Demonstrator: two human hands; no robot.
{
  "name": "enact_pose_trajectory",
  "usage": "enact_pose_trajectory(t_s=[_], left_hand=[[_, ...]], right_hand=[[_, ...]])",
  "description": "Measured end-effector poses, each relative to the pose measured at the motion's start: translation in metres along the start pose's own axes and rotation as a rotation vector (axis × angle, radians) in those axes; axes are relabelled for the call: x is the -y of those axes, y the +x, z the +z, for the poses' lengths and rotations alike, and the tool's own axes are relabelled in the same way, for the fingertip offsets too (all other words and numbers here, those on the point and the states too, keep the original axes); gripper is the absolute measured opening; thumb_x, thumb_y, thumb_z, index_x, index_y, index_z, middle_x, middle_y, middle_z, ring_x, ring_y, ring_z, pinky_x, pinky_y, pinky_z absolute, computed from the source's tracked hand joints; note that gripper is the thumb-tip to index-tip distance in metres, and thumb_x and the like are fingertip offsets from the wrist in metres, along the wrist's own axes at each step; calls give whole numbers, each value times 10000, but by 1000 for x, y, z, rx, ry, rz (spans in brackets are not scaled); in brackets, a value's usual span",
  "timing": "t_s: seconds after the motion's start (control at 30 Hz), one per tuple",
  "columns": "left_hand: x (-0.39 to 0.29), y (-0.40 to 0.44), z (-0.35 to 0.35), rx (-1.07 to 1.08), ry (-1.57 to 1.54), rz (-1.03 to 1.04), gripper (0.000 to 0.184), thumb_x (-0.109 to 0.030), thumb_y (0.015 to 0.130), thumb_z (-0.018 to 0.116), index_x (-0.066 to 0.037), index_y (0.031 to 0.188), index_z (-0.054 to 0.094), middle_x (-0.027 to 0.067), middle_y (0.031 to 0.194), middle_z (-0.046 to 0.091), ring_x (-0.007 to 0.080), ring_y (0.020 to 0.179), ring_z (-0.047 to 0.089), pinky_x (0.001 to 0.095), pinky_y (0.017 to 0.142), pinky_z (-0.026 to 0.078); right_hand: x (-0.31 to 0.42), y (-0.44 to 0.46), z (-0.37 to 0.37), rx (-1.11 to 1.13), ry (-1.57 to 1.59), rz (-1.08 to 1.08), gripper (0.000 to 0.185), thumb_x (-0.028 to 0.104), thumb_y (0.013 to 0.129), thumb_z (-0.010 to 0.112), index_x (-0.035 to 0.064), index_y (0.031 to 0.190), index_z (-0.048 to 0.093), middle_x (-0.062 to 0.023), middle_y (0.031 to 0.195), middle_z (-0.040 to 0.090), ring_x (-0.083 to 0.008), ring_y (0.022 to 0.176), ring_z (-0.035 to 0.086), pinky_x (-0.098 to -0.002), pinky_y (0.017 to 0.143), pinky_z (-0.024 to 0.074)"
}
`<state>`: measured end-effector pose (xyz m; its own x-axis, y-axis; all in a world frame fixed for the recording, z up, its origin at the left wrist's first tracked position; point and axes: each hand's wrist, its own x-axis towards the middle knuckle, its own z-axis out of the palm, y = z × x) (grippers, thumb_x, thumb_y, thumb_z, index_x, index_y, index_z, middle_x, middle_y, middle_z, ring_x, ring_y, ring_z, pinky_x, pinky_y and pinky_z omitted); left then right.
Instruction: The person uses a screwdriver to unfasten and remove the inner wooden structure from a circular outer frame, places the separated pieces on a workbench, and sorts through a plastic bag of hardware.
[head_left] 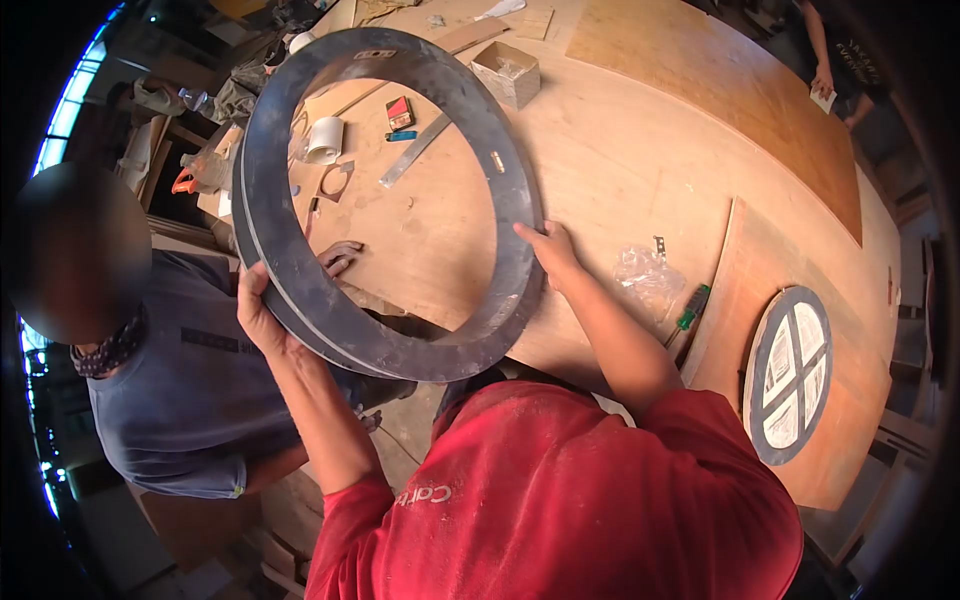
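A large dark oval ring frame (515,200) is held up, tilted, over the wooden table. My left hand (262,315) grips its lower left edge, with the fingers partly hidden behind the rim. At its right edge my right hand (552,252) holds the rim, thumb on the front face. Through the ring's opening show a white roll (325,140), a red and black box (399,113), a teal lighter (401,136), a metal strip (415,150) and a thin board piece with a round hole (335,181).
A person in a blue shirt (190,370) stands at the left, one hand on the table. At the right lie a plastic bag (645,275), a green-handled screwdriver (692,306) and an oval cross-barred panel (790,375) on a board. Another person's hand (822,82) is at the top right.
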<state>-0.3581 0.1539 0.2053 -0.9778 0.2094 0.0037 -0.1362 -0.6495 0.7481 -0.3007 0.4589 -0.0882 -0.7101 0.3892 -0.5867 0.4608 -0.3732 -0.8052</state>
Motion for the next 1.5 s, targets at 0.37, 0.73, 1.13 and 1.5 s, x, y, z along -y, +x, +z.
enact_pose_trajectory(t_s=[0.37, 0.73, 1.13, 1.5], left_hand=[[61, 2, -167, 9, -92, -208, 649, -340, 938, 547, 10, 1480, 487, 215, 1446, 580, 389, 1269, 609, 552, 950, 552], [101, 80, -229, -367, 259, -626, 940, -863, 810, 562, -67, 1309, 603, 129, 1208, 621, 313, 1079, 592, 488, 961, 501], [131, 120, -231, -72, 459, -831, 748, -386, 857, 770, -35, 1468, 519, 141, 1454, 581, 351, 1313, 557, 500, 1149, 419], [151, 19, -115, -320, 991, 387, 142, -103, 956, 696, 30, 998, 725, 111, 1006, 726, 209, 900, 652, 343, 888, 531]], right_hand=[[15, -80, -58, -418, -241, -207, 657, 194, 821, 814, -85, 1351, 543, -270, 1299, 651, -358, 1221, 638, -402, 1002, 500], [-20, -79, -49, -774, -559, -122, 791, 379, 806, 807, -10, 1430, 514, -258, 1298, 665, -411, 1230, 632, -464, 1040, 508], [-18, -80, -27, -827, -644, 16, 713, 463, 836, 789, 30, 1353, 557, -227, 1260, 682, -384, 1173, 666, -503, 973, 546], [-31, -260, -245, -1105, -392, -547, 326, 296, 924, 765, 88, 1171, 715, -95, 948, 692, -258, 843, 652, -384, 817, 538]])
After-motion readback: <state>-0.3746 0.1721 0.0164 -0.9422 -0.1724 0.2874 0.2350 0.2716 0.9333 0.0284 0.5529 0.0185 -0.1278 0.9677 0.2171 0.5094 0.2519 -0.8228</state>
